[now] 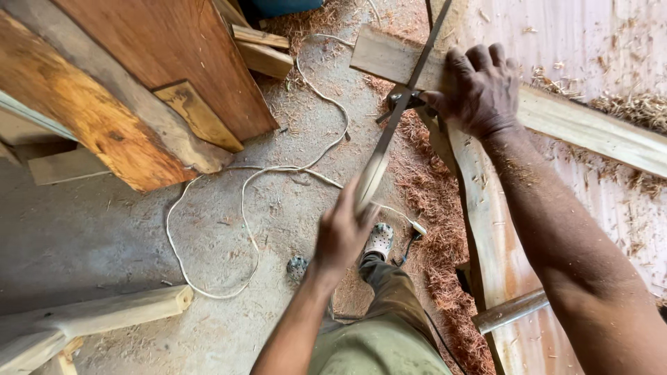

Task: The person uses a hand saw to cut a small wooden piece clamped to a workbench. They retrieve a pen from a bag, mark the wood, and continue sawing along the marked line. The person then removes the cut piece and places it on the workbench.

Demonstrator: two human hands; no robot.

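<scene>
- The concrete floor (pixel 125 236) is dusted with sawdust, and a heap of reddish shavings (pixel 438 229) lies along the foot of the work.
- Big dark slabs of wood (pixel 139 90) lean at the upper left, well apart from the hands.
- A pale plank (pixel 590 125) runs from the top centre down to the right, lying across another board (pixel 486 229) that runs down the frame.
- A white cord (pixel 243 208) loops loosely over the floor, passing near the person's shoe (pixel 379 239).
- A long thin metal strip (pixel 389 132), seemingly a saw blade or rule, slants from the top edge down to the left hand, crossing the plank's end.
- Risk, as I judge it: the cord lies near the feet and could catch a step; the strip's edge could slip against the right fingers, since they sit just beside it.
- The right hand (pixel 479 90) lies palm down on the plank, fingers spread and pressing, arm stretched out from the lower right.
- The left hand (pixel 344 232) is closed around the strip's lower end, blurred, forearm rising from the bottom edge.
</scene>
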